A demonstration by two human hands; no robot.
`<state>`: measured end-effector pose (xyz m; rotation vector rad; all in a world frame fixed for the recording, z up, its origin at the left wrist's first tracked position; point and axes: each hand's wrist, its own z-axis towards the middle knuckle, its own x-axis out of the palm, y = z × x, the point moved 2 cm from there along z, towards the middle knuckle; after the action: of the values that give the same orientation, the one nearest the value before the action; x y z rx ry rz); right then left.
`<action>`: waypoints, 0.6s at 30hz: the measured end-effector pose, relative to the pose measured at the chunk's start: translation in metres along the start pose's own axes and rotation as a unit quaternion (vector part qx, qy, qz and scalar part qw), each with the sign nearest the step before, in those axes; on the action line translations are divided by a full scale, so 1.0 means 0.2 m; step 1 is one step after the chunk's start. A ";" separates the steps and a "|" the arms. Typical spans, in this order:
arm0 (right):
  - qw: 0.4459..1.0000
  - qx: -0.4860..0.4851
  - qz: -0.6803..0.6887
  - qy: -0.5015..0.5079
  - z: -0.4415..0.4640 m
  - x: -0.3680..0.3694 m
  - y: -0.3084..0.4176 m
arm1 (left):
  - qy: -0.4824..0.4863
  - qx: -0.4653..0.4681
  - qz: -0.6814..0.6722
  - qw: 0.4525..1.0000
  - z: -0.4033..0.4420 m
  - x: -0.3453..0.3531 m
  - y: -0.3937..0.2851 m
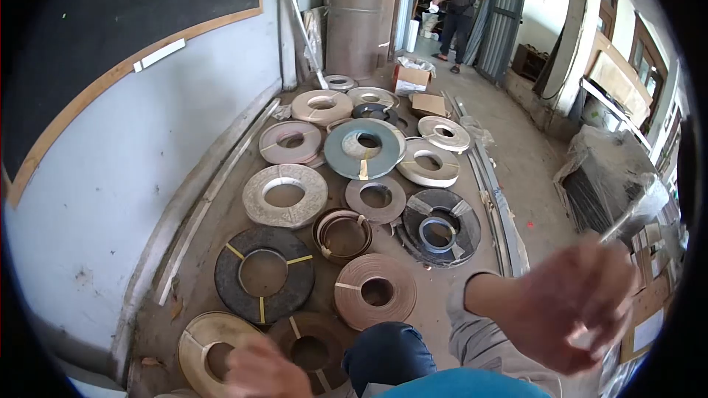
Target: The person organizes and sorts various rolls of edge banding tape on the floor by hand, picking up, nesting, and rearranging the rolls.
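My right hand [564, 306] is raised at the lower right with its fingers curled in. A small pale patch shows between the fingers; motion blur hides what it is. Just beyond the knuckles, a thin pale stick-like shape [624, 221] points up and right; whether it touches the hand is unclear. My left hand [264, 370], smeared by motion, is low in front of a yellowish coil of banding [193, 335] and a brown coil [299, 324]. Nearby lie a reddish-brown coil [352, 295] and a black coil with yellow ties [230, 280].
More coils cover the floor, including a grey-green one [339, 151] and a white one [258, 199]. Long strips [487, 177] lie along their right side. Beyond are a cardboard box [411, 77], a plastic-wrapped stack [612, 169] and a person [461, 18] standing in the doorway.
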<state>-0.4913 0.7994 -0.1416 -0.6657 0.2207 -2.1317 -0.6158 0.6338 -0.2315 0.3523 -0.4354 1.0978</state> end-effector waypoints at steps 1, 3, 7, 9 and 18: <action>0.962 0.241 0.034 0.126 -0.04 -0.06 -0.02 | 0.095 -0.157 -0.032 0.982 -0.11 0.05 0.01; 0.930 0.325 0.103 0.138 -0.17 -0.02 -0.19 | 0.196 -0.316 -0.061 0.926 -0.19 0.11 0.02; 0.840 0.444 0.192 0.247 -0.14 0.05 -0.29 | 0.185 -0.332 -0.194 0.904 -0.14 0.22 0.04; 0.825 0.435 0.239 0.269 -0.14 0.09 -0.34 | 0.175 -0.326 -0.257 0.893 -0.11 0.27 0.07; 0.842 0.339 0.302 0.292 -0.23 0.24 -0.43 | 0.200 -0.306 -0.367 0.856 -0.29 0.12 0.05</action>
<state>-0.5983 0.8107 -0.1284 0.4459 -0.0187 -1.5605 -0.6055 0.6834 -0.2682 -0.2743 -0.2183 0.2250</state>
